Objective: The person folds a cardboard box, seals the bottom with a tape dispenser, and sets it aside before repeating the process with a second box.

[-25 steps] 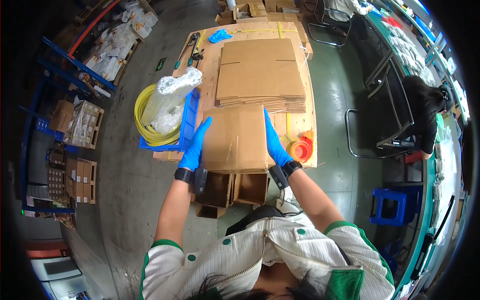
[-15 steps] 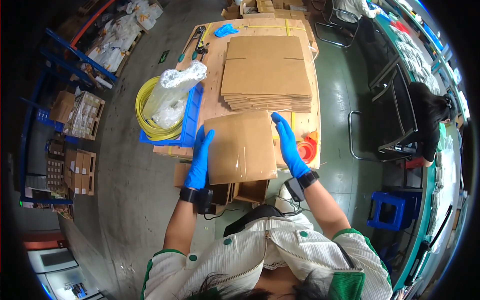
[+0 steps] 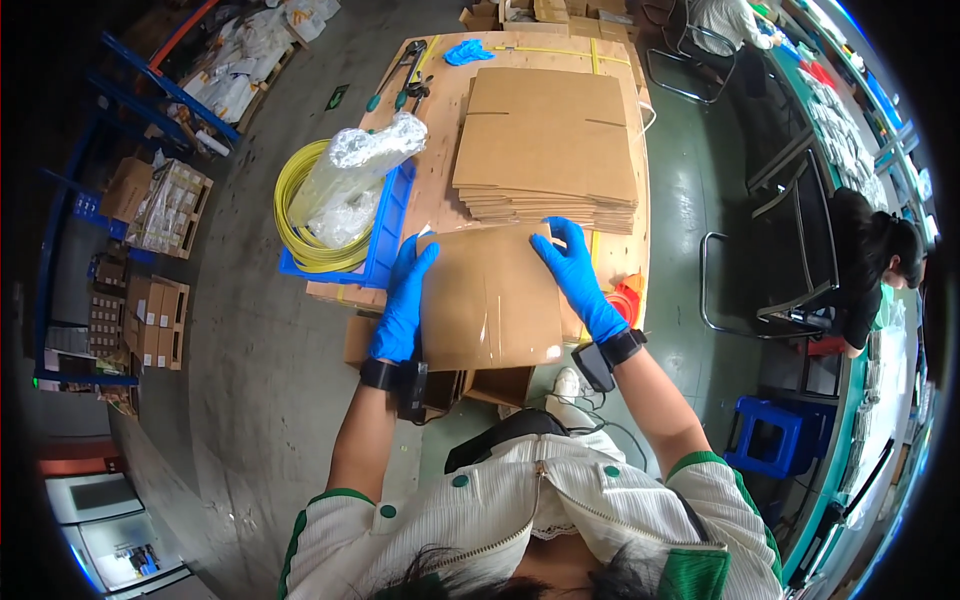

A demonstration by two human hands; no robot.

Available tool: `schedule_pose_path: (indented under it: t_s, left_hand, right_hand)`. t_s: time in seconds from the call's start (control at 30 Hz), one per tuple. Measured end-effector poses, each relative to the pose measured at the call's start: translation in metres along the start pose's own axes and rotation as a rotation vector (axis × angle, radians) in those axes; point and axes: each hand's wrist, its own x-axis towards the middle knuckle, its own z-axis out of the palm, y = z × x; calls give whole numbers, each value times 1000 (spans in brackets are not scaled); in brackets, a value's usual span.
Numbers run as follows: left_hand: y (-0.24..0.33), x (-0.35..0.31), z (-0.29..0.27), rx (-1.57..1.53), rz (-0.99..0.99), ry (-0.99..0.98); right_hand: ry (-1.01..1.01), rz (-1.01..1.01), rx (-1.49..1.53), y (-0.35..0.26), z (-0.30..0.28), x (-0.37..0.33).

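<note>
A taped brown cardboard box (image 3: 490, 305) is between my hands at the near edge of the wooden table, with shiny clear tape on its upper face. My left hand (image 3: 404, 300), in a blue glove, grips its left side, fingertips at the far left corner. My right hand (image 3: 580, 275), gloved likewise, is closed over the far right corner, fingers bent onto the top. A small white bit shows by the left fingertips; I cannot tell what it is. Just beyond the box lies a stack of flat cardboard sheets (image 3: 548, 140).
On the left a blue crate (image 3: 385, 235) carries yellow strapping coil (image 3: 290, 215) and clear plastic wrap (image 3: 365, 165). Hand tools (image 3: 405, 85) and a blue glove (image 3: 467, 52) lie at the back. An orange-red tape roll (image 3: 627, 298) sits by my right wrist. A person sits at right.
My right hand has moved inward, its fingers now bent over the box's far right corner. My left fingers have shifted up toward the far left corner. The view has shifted slightly.
</note>
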Motion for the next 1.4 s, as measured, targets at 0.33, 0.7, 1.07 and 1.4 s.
schedule_pose_path:
  t_s: [0.33, 0.7, 1.07, 1.4]
  left_hand:
    - [14, -42, 20, 85, 245, 38]
    - [4, -51, 33, 94, 334, -65]
    - [0, -51, 56, 308, 451, 27]
    - [-4, -36, 62, 312, 434, 106]
  right_hand:
    - [-13, -163, 201, -69, -14, -46]
    - [-15, -105, 277, -44, -42, -67]
    - [62, -129, 114, -53, -34, -65]
    - [137, -147, -7, -47, -33, -52]
